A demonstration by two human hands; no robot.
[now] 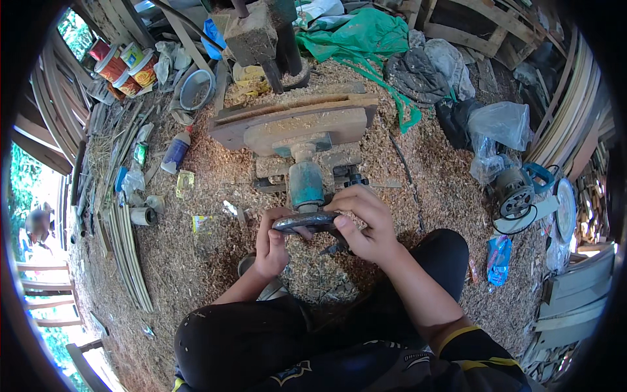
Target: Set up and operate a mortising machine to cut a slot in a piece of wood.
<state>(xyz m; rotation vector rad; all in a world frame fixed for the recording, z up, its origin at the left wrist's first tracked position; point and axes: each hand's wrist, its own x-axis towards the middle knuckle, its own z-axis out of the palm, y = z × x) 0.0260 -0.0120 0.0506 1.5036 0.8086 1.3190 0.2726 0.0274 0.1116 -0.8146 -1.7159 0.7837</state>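
Observation:
A dark metal handwheel (305, 221) sits at the near end of a machine's screw shaft, with both my hands around its rim. My left hand (271, 247) grips the wheel's left side, fingers curled behind it. At the right side of the rim, my right hand (366, 222) is closed, its thumb on the near face and its fingers over the far side. Beyond the wheel, a worn green cylinder (305, 184) leads to a wooden clamp block (307, 130). Past that block lies a long, wood-dusted board (294, 108). The machine's dusty drill-like head (255, 40) stands behind the board.
Wood shavings cover the ground. A bottle (176, 151) and a bundle of thin strips (125, 255) lie to the left. On the right are a power tool (516, 193), a blue packet (499, 260) and clear plastic bags (499, 130). A green sheet (359, 39) lies behind.

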